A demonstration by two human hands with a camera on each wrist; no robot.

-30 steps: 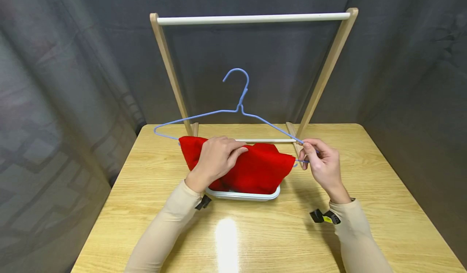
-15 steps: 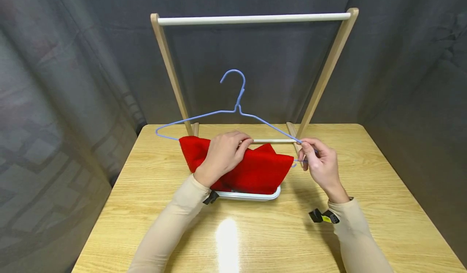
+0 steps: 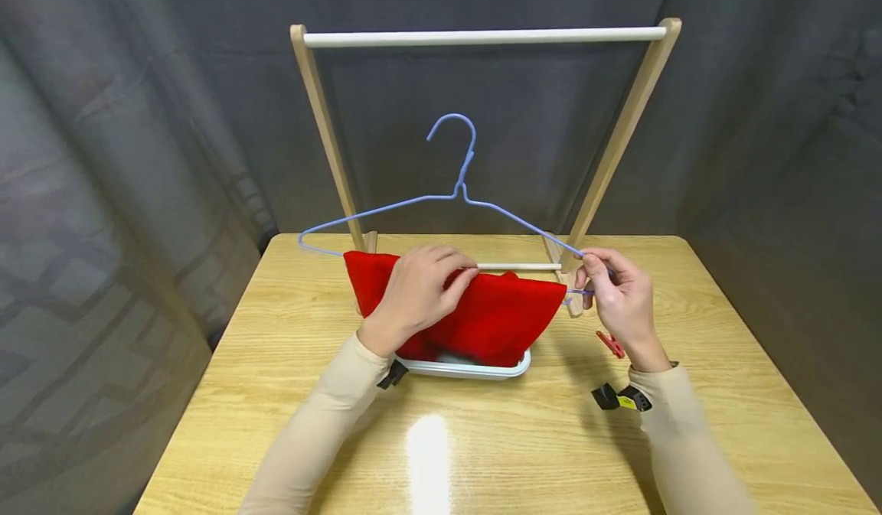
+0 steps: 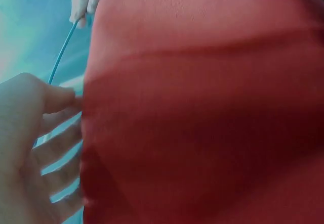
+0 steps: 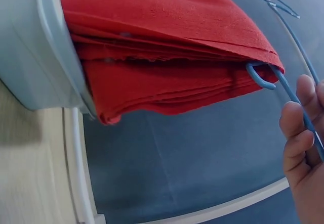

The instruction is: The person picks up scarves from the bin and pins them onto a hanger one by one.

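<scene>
A blue wire hanger [image 3: 386, 207] stands over the table with its hook up. Folded over its lower bar is a red cloth [image 3: 510, 316], whose lower part hangs into a white tray [image 3: 482, 369]. My left hand [image 3: 420, 293] pinches the cloth's top edge near the middle; in the left wrist view its fingertips pass behind the red fabric [image 4: 202, 107]. My right hand [image 3: 620, 293] grips the right corner of the hanger. In the right wrist view the cloth [image 5: 177, 77] shows several layers, and a small blue hook [image 5: 260, 77] sticks out beside its edge.
Behind the hanger stands a wooden rack with a white top rod [image 3: 482, 37] and slanted legs [image 3: 623, 136]. A red clothespin [image 3: 610, 344] lies on the table [image 3: 289, 408] beside my right wrist. Grey curtains surround the table.
The hanger and cloth have risen slightly and shifted right with my right hand. My left hand has slid right along the cloth's edge. The clothespin has come into sight.
</scene>
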